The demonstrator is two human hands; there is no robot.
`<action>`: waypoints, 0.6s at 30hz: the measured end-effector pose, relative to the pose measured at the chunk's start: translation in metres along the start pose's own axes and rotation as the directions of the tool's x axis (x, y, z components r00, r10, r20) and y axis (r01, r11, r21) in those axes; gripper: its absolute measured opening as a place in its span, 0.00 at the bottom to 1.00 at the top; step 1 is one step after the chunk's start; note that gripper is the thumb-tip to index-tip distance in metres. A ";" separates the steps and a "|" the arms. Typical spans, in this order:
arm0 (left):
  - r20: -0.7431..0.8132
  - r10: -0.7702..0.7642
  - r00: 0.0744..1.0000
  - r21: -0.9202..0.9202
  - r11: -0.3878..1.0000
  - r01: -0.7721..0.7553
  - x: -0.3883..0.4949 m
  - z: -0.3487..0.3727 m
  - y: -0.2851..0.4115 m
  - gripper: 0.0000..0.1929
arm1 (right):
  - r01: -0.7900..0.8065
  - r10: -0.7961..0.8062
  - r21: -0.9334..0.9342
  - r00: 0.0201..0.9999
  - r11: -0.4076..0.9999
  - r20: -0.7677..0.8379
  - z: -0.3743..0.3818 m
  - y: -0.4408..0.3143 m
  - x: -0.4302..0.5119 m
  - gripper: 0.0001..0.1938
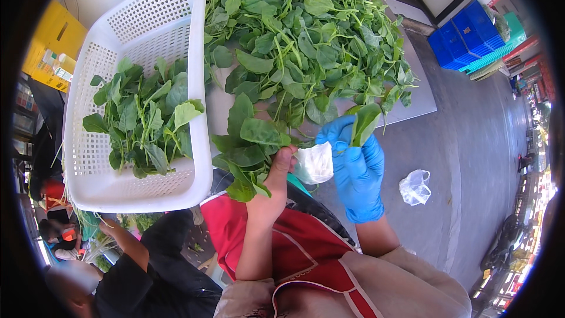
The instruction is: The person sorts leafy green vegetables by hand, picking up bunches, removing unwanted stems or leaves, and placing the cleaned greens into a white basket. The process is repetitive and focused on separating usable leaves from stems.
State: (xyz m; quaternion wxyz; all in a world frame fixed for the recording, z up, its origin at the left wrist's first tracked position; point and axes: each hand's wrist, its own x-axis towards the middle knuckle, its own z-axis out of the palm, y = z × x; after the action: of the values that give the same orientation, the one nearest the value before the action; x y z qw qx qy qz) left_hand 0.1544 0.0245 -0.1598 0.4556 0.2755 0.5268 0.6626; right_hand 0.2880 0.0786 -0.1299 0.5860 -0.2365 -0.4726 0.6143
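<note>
My bare left hand (274, 181) grips a bunch of leafy greens (247, 152) by the stems, just right of the white plastic basket (201, 150). On my right hand (359, 168) is a blue disposable glove, and its fingers pinch a single green leaf (366, 124). Beyond both hands a large heap of leafy greens (300, 39) covers much of the table (419, 97). A smaller pile of greens (145, 115) lies inside the perforated basket. Between my hands shows a white, bag-like thing (315, 163); what it rests on is hidden.
A crumpled clear plastic bag (415, 187) lies on the grey floor (410, 229) to the right. Stacked blue crates (468, 35) stand at the upper right. Another person in black (128, 274) is close by at the lower left. A yellow box (53, 44) sits behind the basket.
</note>
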 end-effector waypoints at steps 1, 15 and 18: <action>-0.016 0.004 1.000 0.030 1.000 -0.004 0.000 -0.003 0.000 0.12 | 0.070 -0.069 0.024 0.997 0.997 -0.016 -0.002 -0.004 0.006 0.10; 0.161 0.047 0.986 -0.222 0.975 -0.011 -0.003 -0.007 -0.001 0.17 | 0.105 0.045 -0.757 0.984 0.644 0.175 0.019 -0.022 0.069 0.08; 0.148 -0.033 0.988 -0.227 0.972 0.066 -0.004 -0.009 0.004 0.17 | 0.105 0.035 -0.639 0.979 0.762 0.202 0.022 -0.013 0.047 0.10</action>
State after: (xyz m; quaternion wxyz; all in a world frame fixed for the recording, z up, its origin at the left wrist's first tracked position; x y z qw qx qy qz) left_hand 0.1475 0.0169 -0.1579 0.5378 0.2542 0.4187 0.6862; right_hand 0.2661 0.1143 -0.0966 0.4288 -0.3516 -0.7165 0.4233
